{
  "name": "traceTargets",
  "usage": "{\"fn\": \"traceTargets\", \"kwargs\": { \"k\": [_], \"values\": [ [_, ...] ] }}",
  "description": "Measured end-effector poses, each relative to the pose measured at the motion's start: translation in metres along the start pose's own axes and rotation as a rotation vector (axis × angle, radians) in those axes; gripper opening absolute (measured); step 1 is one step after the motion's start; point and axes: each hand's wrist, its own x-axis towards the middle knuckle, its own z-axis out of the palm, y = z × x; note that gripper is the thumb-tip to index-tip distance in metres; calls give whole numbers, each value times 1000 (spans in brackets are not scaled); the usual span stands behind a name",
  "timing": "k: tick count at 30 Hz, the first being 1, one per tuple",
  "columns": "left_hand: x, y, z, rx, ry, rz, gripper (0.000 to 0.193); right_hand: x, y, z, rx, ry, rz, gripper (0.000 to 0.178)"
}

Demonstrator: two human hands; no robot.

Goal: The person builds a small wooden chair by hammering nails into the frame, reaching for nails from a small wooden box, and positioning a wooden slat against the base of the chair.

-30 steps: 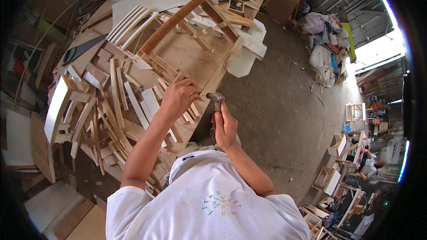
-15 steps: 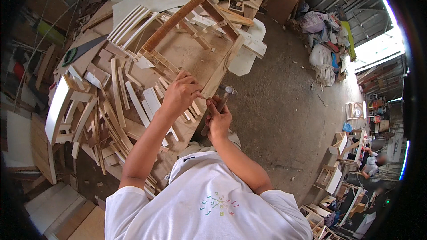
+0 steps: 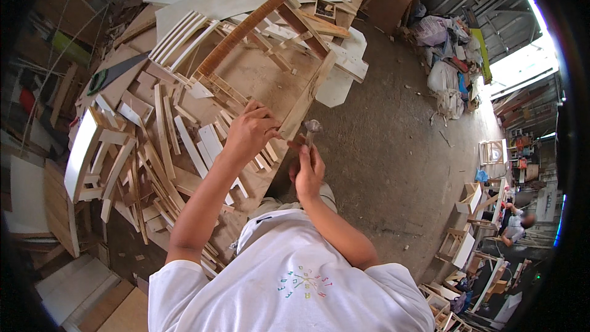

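Note:
My right hand is closed around the handle of a hammer, whose metal head points up and away from me beside the table edge. Just left of it, my left hand rests at the near end of a wooden frame. The left fingers are pinched together against the wood; whatever small thing they may hold is hidden. That frame has a curved brown rail and paler legs, and it lies at the table's right edge.
Loose wooden strips cover the worktable's left side. A handsaw lies beyond them, and a curved white-topped piece stands at the left. Stuffed bags sit on the floor at far right. Another person is in the right distance.
My right hand has drawn apart from the left fingertips, and the hammer in it now stands more upright. My left hand has stayed at the frame's near end.

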Motion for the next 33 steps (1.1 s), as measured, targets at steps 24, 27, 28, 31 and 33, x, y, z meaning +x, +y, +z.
{"fn": "traceTargets", "kwargs": {
  "k": [24,27,28,31,33],
  "values": [
    [0,-4,-2,-12,-9,26,29,-18,-24,-16,-448,-157,-532,44],
    [1,-4,-2,-32,-29,22,30,-15,-14,-17,-463,-135,-553,45],
    [2,-3,-2,-40,-33,28,30,-12,-4,-19,-589,-160,-529,46],
    [-1,-9,0,-8,-2,45,26,-15,-17,-13,-488,-175,-440,46],
    [0,-6,0,11,7,41,26,-20,-20,-12,-293,-112,-515,42]
  ]
}}
